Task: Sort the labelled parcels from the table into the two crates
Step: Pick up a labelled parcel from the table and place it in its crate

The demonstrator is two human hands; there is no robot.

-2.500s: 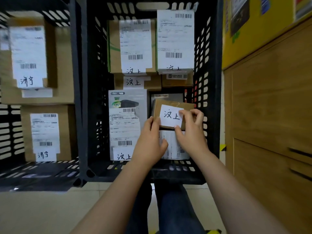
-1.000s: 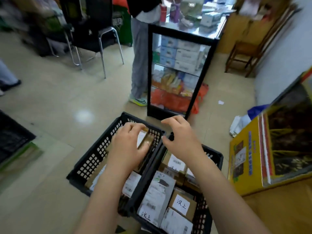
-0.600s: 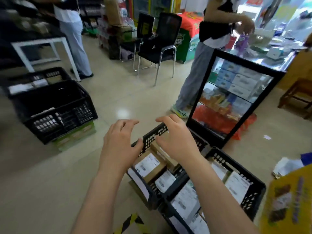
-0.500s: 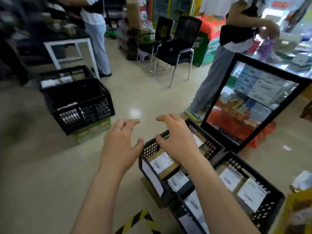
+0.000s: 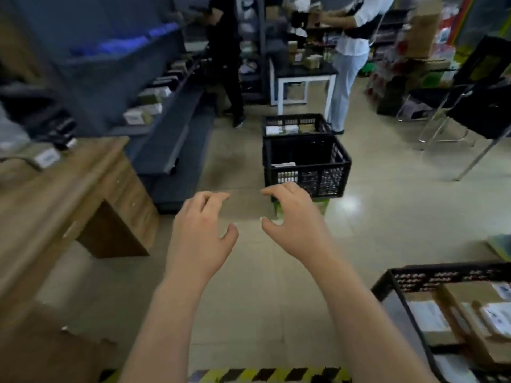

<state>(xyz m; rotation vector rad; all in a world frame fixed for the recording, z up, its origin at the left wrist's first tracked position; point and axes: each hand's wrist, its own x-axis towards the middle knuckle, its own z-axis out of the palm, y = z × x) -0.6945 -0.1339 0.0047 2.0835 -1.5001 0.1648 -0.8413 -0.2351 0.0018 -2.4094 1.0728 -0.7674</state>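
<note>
Nearest, a yellow-and-black striped floor tape (image 5: 265, 375) lies along the bottom edge. At near right, a black slotted plastic crate (image 5: 442, 275) holds brown cardboard parcels with white labels (image 5: 431, 319). The left hand (image 5: 199, 236) and right hand (image 5: 294, 228) hover over the beige floor, apart, fingers loosely curled, holding nothing. A brown wooden bench (image 5: 69, 194) stands left. Farther off, a second black slotted crate (image 5: 307, 172) sits before a third black crate (image 5: 297, 121).

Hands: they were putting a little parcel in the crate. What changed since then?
Both let go: the left hand and right hand are empty now, fingers loosely curled, over the floor. The view swung away, so the crate sits lower right. Its parcels stay inside.
</note>
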